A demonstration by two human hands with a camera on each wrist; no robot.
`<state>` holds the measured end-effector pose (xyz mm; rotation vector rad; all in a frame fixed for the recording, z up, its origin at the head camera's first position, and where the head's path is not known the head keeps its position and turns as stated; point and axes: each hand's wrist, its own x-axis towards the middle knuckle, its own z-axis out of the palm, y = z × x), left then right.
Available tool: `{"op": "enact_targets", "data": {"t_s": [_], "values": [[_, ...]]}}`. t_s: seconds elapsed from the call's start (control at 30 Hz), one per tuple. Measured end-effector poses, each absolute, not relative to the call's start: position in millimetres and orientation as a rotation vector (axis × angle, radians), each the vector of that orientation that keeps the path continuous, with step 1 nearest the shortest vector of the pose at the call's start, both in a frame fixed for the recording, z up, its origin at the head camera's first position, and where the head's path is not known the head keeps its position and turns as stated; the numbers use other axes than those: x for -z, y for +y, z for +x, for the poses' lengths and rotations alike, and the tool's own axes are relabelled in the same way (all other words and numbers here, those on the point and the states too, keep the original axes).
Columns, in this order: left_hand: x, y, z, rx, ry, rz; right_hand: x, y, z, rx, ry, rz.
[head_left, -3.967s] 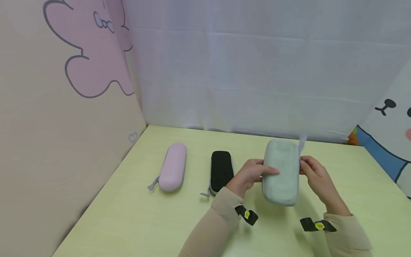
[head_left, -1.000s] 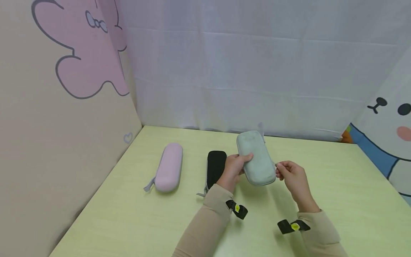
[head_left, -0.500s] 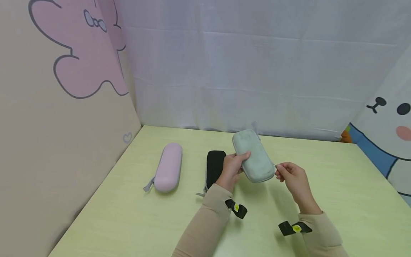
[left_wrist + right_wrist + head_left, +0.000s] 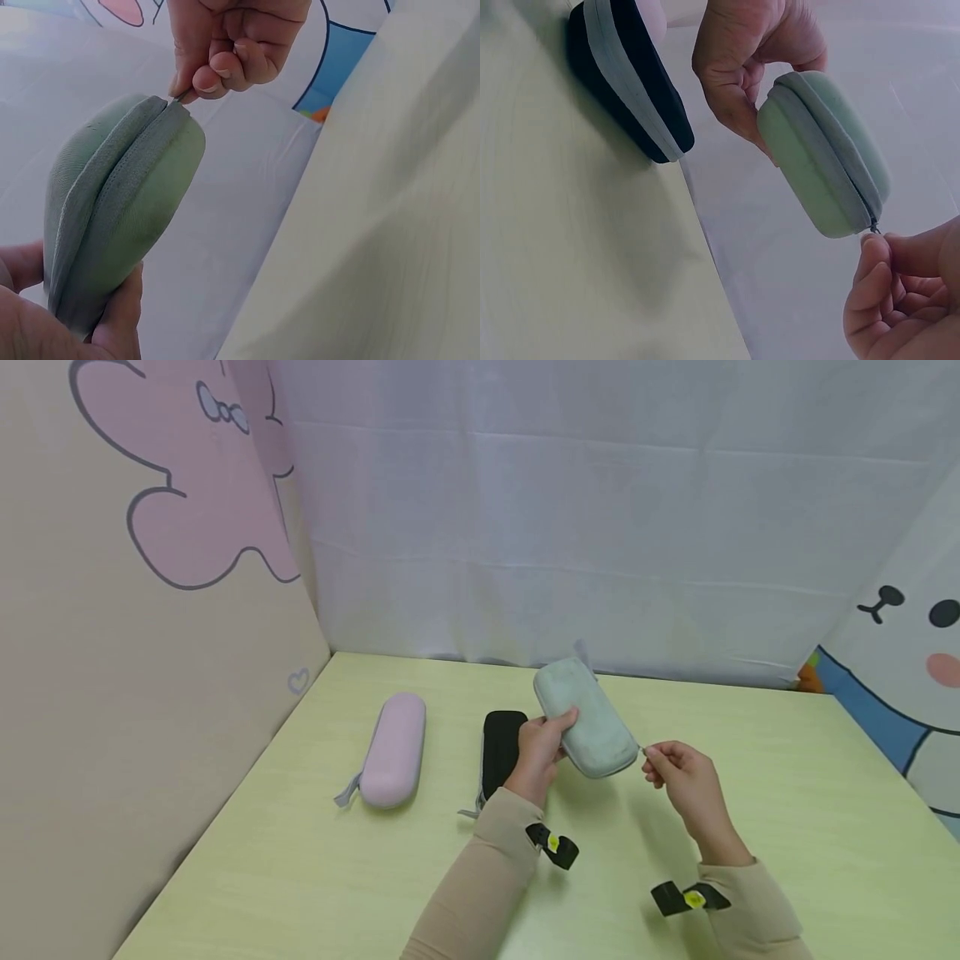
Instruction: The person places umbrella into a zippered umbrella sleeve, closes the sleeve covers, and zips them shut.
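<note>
My left hand [image 4: 540,750] grips a pale green zippered case [image 4: 596,722] above the table, thumb on its upper face. The case is tilted, its far end leaning left. At its near right corner my right hand [image 4: 684,783] pinches the small zipper pull [image 4: 875,226] between thumb and forefinger. A grey zipper band [image 4: 112,180] runs along the case's side, with a dark line between its two halves in the left wrist view. From the far end sticks a pale strap [image 4: 582,652]. The inside of the case is hidden.
A black case [image 4: 501,752] with a grey zipper band lies on the table just left of my left hand, partly covered by it. Farther left lies a pink case [image 4: 396,752] with a grey strap. A white curtain [image 4: 510,543] hangs behind the table [image 4: 315,877].
Over four seconds the green case has moved left and tilted. My right hand has gone from its upper right side to its near right corner. Lately, the case has shifted slightly farther left.
</note>
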<state>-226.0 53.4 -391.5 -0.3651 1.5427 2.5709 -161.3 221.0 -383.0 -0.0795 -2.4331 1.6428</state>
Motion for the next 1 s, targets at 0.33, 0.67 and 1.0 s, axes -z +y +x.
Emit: {"op": "enact_targets", "data": {"t_s": [0.33,0.67,1.0], "values": [[390,53,-227,-2.660,1.497,-0.432,383,216,-158,-1.566,-2.480,-0.056],[389,54,-227,-2.717,1.471,-0.493,385,207,-155,-1.439,-2.482,-0.040],[388,54,-225,-2.756,1.440,-0.554,389,190,-148,-1.301,-2.512,0.019]]}}
